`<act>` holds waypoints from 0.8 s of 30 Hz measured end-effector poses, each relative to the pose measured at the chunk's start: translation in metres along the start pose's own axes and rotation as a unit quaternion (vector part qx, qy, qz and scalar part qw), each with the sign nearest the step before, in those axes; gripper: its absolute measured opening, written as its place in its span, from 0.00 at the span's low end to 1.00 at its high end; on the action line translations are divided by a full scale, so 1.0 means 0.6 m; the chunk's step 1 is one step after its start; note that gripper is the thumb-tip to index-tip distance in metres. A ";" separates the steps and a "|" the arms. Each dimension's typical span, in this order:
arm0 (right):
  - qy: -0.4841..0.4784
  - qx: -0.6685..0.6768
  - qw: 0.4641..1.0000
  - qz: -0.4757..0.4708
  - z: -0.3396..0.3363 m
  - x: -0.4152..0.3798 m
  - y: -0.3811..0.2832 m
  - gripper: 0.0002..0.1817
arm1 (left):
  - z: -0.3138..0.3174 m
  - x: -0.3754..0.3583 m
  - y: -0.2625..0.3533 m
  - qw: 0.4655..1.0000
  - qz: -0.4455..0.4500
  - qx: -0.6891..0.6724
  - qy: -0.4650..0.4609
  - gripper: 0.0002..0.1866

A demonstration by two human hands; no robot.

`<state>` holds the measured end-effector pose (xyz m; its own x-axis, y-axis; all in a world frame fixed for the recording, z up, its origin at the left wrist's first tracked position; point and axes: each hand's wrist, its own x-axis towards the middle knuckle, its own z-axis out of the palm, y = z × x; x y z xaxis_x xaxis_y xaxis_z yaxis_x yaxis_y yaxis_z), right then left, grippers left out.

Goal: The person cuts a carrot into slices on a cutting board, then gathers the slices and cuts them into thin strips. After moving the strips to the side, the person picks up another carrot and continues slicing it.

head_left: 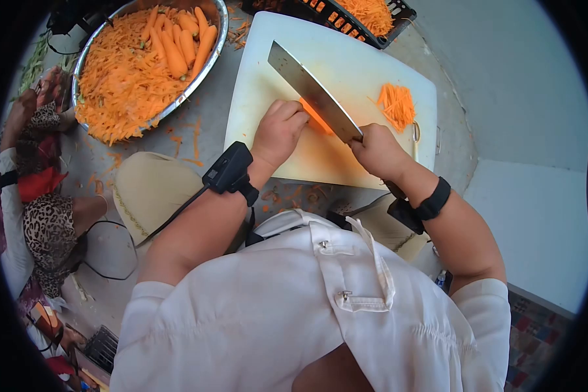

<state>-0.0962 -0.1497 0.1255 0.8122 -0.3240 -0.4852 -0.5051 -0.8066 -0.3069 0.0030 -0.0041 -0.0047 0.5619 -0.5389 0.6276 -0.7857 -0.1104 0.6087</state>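
Note:
My right hand (379,150) is wrapped round the handle of a large knife (313,89), whose broad blade slants up and to the left over the white cutting board (261,72). Beside the blade, my left hand (279,130) has its fingers curled and pressed on a piece of carrot (317,119) on the board. The blade hides part of that carrot. A small pile of carrot strips (396,106) lies on the board to the right of the knife.
A metal bowl (223,32) of shredded and whole carrots stands at the upper left. Behind the board is a black crate (402,14) with shredded carrot. Carrot scraps lie on the floor. Other people sit at the left edge, and a wall rises at the right.

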 end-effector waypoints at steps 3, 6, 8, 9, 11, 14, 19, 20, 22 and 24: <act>-0.022 -0.026 0.999 0.029 -0.014 -0.006 -0.009 0.13 | 0.002 0.000 -0.002 1.000 -0.007 0.002 -0.004 0.08; -0.045 -0.057 0.997 0.010 -0.009 -0.002 -0.003 0.13 | 0.002 -0.001 -0.004 1.000 -0.002 0.002 -0.004 0.08; -0.053 -0.073 0.996 0.021 -0.009 -0.003 -0.008 0.13 | 0.000 0.001 0.000 1.000 -0.001 0.000 -0.001 0.08; -0.054 -0.073 0.996 0.021 -0.010 -0.002 -0.010 0.13 | 0.001 0.001 0.000 1.000 -0.002 -0.001 -0.001 0.08; -0.067 -0.080 0.994 0.028 -0.010 -0.001 -0.013 0.13 | 0.001 0.001 0.001 1.000 -0.010 0.003 -0.004 0.07; -0.074 -0.071 0.994 0.040 -0.003 0.002 -0.007 0.13 | 0.000 0.002 0.004 1.000 -0.018 0.000 -0.010 0.07; -0.073 -0.069 0.994 0.042 -0.002 0.004 -0.009 0.13 | 0.002 0.002 0.003 1.000 -0.026 -0.006 -0.008 0.06; -0.070 -0.066 0.994 0.042 -0.003 0.004 -0.008 0.13 | 0.004 0.002 0.002 1.000 -0.025 -0.006 -0.009 0.06; -0.076 -0.063 0.994 0.041 -0.004 0.009 -0.011 0.13 | 0.005 0.001 0.001 1.000 -0.025 -0.005 -0.013 0.06; -0.082 -0.058 0.994 0.038 0.005 0.023 -0.013 0.13 | 0.003 -0.002 -0.001 1.000 -0.025 0.000 -0.019 0.06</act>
<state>-0.0820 -0.1466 0.1186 0.7095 -0.3079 -0.6339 -0.5182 -0.8375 -0.1732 0.0023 -0.0052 -0.0064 0.5905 -0.5639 0.5773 -0.7569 -0.1387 0.6387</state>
